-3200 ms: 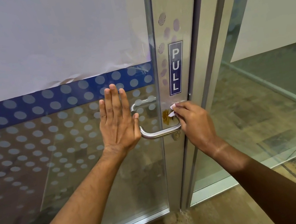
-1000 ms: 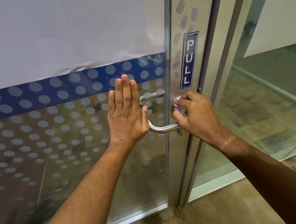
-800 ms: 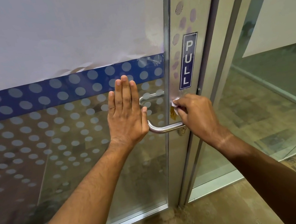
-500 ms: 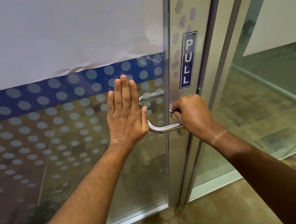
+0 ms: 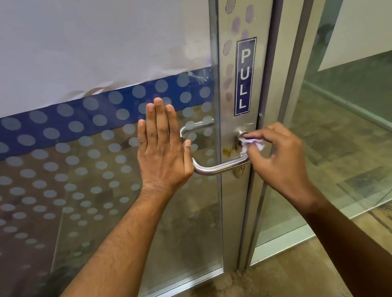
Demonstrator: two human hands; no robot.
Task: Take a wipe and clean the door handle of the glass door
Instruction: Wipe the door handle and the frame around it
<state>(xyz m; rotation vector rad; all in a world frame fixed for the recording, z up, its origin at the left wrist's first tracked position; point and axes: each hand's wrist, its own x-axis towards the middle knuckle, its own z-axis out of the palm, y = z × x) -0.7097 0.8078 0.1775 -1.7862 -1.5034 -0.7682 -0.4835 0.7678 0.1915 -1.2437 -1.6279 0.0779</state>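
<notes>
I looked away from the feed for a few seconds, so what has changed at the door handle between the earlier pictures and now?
The right hand has opened its fist-like grip around the door handle and lifted to the handle's base by the frame, where it pinches the crumpled wipe between thumb and fingertips. The left hand stays flat on the glass door, and the PULL sign is unchanged.

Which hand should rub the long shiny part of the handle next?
The right hand, probably. It already pinches the wipe against the handle where it joins the door. The left hand lies flat on the glass, holding nothing.
</notes>
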